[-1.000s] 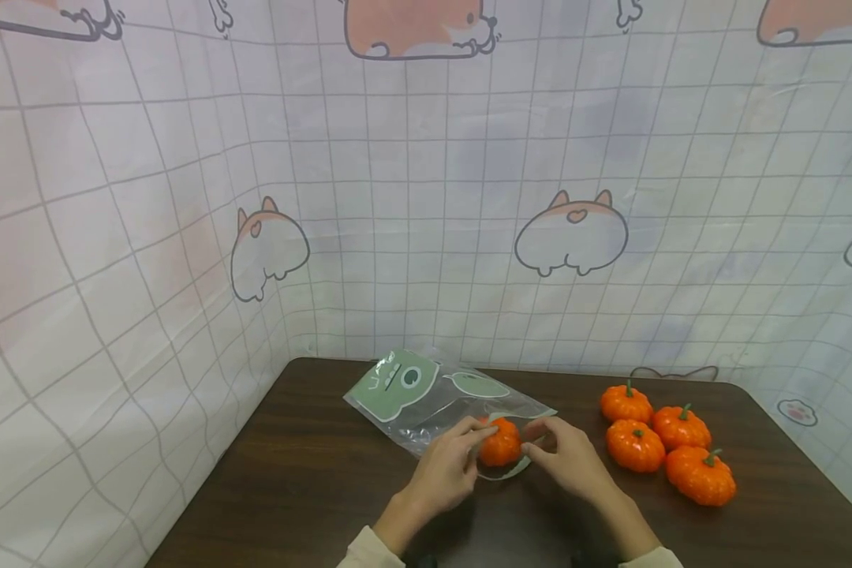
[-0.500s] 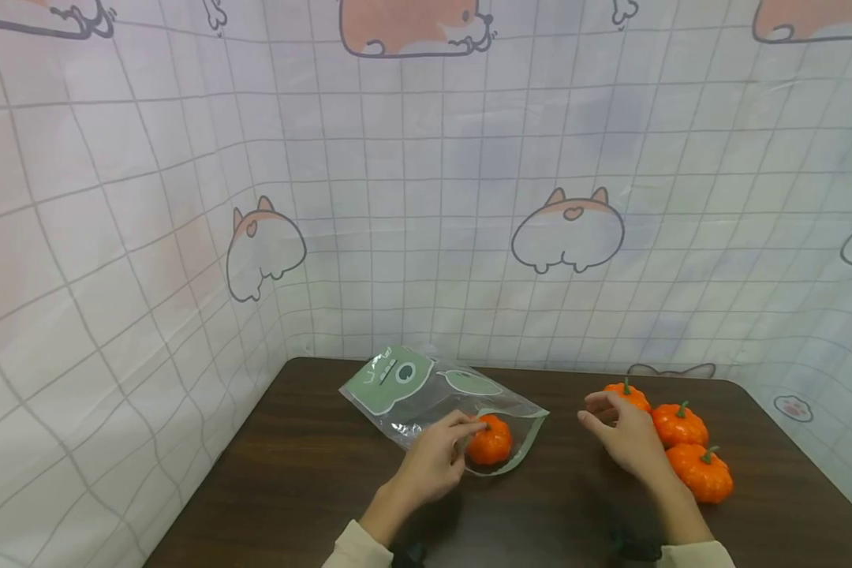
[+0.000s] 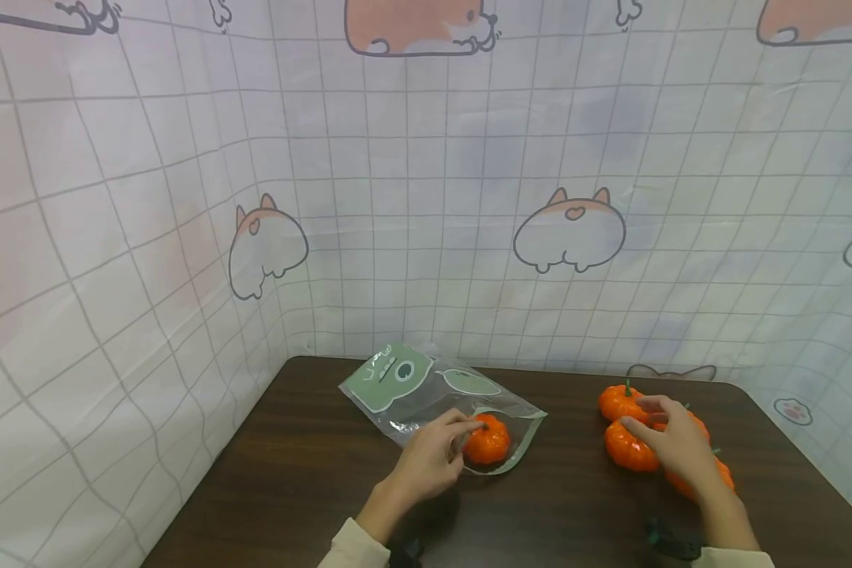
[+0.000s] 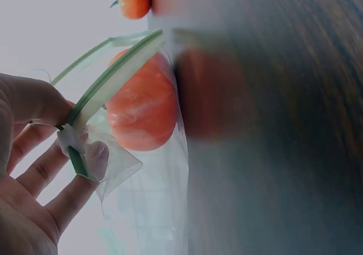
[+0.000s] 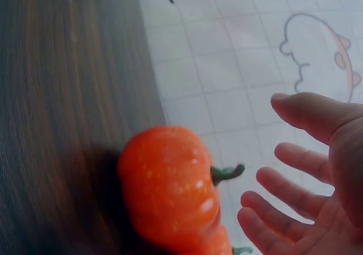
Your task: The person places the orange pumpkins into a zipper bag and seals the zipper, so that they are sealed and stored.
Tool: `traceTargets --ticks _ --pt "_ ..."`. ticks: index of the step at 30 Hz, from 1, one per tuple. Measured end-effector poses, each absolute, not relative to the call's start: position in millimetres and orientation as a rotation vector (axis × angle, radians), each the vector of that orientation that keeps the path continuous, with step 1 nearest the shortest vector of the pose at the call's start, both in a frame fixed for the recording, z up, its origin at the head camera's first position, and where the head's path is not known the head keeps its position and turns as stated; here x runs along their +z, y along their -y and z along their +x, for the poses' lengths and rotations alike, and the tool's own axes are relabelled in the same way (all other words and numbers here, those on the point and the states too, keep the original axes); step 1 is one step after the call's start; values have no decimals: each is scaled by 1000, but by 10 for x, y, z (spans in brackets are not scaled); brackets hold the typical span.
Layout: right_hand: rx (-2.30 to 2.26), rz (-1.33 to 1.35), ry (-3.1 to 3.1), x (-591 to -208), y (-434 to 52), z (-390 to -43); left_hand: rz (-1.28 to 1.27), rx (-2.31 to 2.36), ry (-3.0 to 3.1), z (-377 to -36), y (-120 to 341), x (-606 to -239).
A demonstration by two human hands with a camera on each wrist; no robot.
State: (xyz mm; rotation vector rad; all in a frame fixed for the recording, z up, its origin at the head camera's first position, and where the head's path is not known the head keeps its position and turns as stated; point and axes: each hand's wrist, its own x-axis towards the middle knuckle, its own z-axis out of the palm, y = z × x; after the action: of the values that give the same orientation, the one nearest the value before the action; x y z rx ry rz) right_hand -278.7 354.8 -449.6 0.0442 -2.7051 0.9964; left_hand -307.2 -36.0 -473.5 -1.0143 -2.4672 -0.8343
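Observation:
A clear zip bag [image 3: 433, 400] with a green cartoon print lies on the table, its green-edged mouth held apart. Inside the mouth sits a small orange pumpkin [image 3: 488, 442], seen through the film in the left wrist view. My left hand [image 3: 429, 457] pinches the bag's rim near a white zip slider [image 4: 71, 138], thumb on one side and fingers on the other. Over the group at the right hovers my right hand [image 3: 681, 450], holding nothing, its thumb and fingers spread. A pumpkin [image 5: 170, 187] with a green stem stands beside its fingers in the right wrist view, apart from them.
Several pumpkins are clustered at the table's right, among them one at the back [image 3: 619, 402] and one in front of it [image 3: 628, 448]; my right hand partly covers others. A patterned cloth wall [image 3: 426, 300] rises behind the dark wooden table [image 3: 291, 473].
My right hand has left the bag's mouth and travelled right to the pumpkin cluster. My left hand keeps hold of the bag's rim, shifting only slightly left.

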Motion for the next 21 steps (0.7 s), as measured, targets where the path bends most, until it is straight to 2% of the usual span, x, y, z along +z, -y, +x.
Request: traceTargets --ticks 21 --pt "815 168 2819 -4748 -3752 -2875 -1006 -812 2453 -3073 366 -4719"
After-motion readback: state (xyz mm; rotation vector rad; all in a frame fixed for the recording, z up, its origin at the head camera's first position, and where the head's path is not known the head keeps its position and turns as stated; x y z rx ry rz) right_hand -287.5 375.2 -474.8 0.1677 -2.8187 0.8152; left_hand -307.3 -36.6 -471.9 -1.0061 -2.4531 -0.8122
